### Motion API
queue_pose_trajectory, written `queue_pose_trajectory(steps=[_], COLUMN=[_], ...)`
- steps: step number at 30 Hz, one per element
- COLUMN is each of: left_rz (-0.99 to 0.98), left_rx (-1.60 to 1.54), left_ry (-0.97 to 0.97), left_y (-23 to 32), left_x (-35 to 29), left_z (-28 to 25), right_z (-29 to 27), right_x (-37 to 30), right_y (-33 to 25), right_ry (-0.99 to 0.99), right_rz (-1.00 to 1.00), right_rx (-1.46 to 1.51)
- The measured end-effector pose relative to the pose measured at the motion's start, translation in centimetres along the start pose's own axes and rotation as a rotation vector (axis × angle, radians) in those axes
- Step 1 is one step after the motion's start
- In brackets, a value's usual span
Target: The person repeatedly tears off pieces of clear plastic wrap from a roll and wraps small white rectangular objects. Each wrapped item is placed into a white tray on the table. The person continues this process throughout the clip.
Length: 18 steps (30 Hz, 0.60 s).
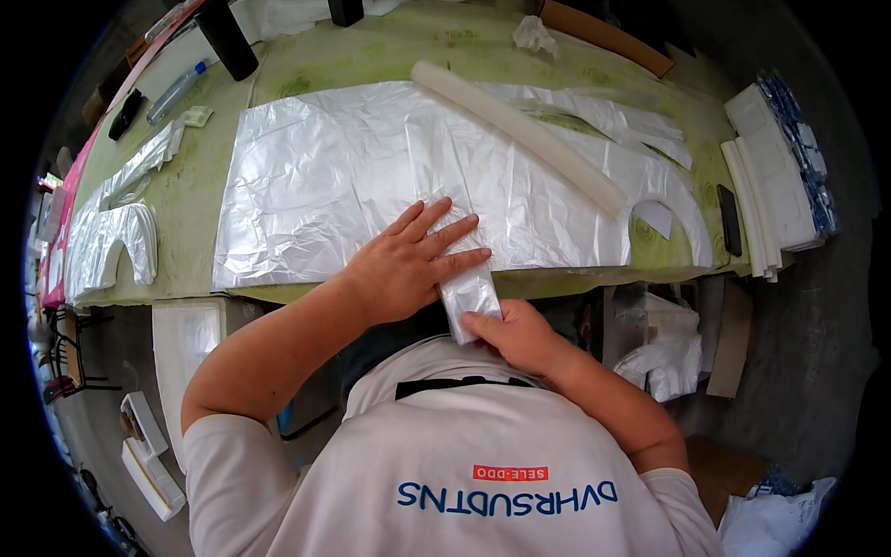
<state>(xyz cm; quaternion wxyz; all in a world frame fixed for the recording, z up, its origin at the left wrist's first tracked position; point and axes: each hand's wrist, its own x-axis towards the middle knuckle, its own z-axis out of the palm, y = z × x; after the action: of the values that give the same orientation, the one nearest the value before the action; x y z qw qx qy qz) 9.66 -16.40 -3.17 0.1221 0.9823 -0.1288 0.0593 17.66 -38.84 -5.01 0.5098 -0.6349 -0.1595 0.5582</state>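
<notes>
Silvery plastic folded into a strip (pixel 472 299) lies under our flat, spread left hand (pixel 401 265). Our right hand (pixel 522 336) grips its near end, thumb on top.

Downward fisheye view from the head, near the table (pixel 325 58)

Pretty sure this was a small workshop, the hand-packing kind, tbh. A long counter (pixel 306 58) with a greenish patterned cover had a big clear plastic sheet (pixel 297 181) spread flat across it, and a long pale roll (pixel 520 135) lay right on top. Stacked blue-and-white packs (pixel 789 167) sat off to the right, crumpled plastic (pixel 673 362) and a cardboard panel (pixel 730 339) were underneath, and the floor (pixel 807 325) was plain dark grey.
</notes>
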Motion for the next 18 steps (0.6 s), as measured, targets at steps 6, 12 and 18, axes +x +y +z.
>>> queue_pose_trajectory(steps=[6, 12, 18], left_rz=[-0.055, -0.063, -0.138], left_rx=[-0.042, -0.184, -0.411], left_ry=[0.011, -0.055, 0.255], left_y=[0.6, 0.3, -0.1], left_x=[-0.3, -0.5, -1.3], left_z=[0.0, -1.0, -0.4], right_z=[-1.6, -2.8, -2.8], right_x=[-3.9, -1.7, 3.5], right_y=[-1.9, -3.8, -5.8], right_ry=[-0.020, 0.402, 0.277], right_rz=[-0.421, -1.014, -0.997], right_rx=[-0.506, -0.879, -0.925])
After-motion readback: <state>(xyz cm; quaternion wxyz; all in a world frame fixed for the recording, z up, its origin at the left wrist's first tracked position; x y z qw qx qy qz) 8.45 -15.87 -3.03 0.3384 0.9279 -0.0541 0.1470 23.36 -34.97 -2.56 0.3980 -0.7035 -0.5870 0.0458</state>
